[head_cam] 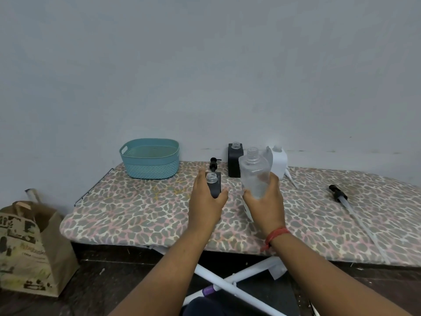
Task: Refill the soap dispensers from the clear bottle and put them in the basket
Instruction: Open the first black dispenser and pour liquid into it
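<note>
View count: one, head-worn, wide-angle. Position: sitting above and behind the near edge of the ironing board (141, 215), looking forward and down. Facing: pointing at a plain grey wall (205, 65), which is filling the upper half of the frame toward 12 o'clock. Nearness: close, with both forearms entering from 6 o'clock and reaching to mid-frame. Coverage: the board is spanning 9 to 3 o'clock; the floor (102, 293) and the board's crossed white legs (230, 286) are showing along the bottom. Distortion: straight edges are bowing toward the frame margins. Shared field: not applicable, single view.
</note>
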`<act>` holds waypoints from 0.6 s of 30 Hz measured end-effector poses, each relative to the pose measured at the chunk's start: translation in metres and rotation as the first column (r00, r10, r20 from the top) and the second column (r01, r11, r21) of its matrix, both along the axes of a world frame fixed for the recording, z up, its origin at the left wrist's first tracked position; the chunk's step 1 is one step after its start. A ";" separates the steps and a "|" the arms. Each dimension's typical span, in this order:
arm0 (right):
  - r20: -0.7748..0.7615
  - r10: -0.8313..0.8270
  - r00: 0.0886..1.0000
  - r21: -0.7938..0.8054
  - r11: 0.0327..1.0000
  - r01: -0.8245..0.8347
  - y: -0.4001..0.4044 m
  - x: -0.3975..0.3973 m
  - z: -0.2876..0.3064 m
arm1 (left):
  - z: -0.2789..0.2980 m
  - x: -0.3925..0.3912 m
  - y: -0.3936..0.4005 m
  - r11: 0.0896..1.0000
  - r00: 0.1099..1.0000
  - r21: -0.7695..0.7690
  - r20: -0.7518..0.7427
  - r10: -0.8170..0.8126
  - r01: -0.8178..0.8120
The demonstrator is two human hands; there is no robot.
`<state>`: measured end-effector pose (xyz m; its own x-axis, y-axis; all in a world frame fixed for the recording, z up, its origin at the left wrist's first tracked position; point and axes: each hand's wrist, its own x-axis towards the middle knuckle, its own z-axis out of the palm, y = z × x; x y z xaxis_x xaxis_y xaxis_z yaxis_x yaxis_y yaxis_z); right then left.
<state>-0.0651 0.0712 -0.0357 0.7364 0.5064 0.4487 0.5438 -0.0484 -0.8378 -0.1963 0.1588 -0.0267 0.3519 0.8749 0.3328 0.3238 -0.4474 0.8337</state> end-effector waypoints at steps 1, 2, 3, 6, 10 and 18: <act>0.046 0.013 0.999 -0.036 0.999 -0.012 -0.001 0.002 0.002 | -0.001 -0.001 -0.002 1.000 0.999 -0.012 0.035 -0.002 0.002; 0.103 0.027 0.994 -0.080 0.997 -0.019 -0.003 0.005 0.004 | -0.003 -0.002 -0.003 1.000 0.998 -0.020 0.063 -0.004 0.005; 0.161 0.043 0.986 -0.124 0.992 -0.023 -0.004 0.008 0.006 | -0.004 -0.002 -0.004 1.000 0.997 -0.021 0.081 -0.005 0.006; 0.311 0.093 0.946 -0.219 0.975 -0.024 -0.008 0.019 0.013 | -0.005 -0.002 -0.006 0.999 0.999 0.036 0.037 0.006 -0.008; 0.540 0.161 0.826 -0.374 0.925 0.065 -0.011 0.032 0.025 | -0.008 -0.005 -0.007 0.985 0.990 0.161 -0.119 0.075 -0.055; 0.704 0.291 0.648 -0.522 0.830 0.195 -0.007 0.042 0.047 | -0.009 -0.005 -0.005 0.965 0.931 0.245 -0.321 0.174 -0.095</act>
<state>-0.0236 0.0642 0.0114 0.2460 0.8478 0.4697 0.9597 -0.2809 0.0044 -0.2016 0.1534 -0.0360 0.3614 0.8393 0.4062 0.6375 -0.5403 0.5492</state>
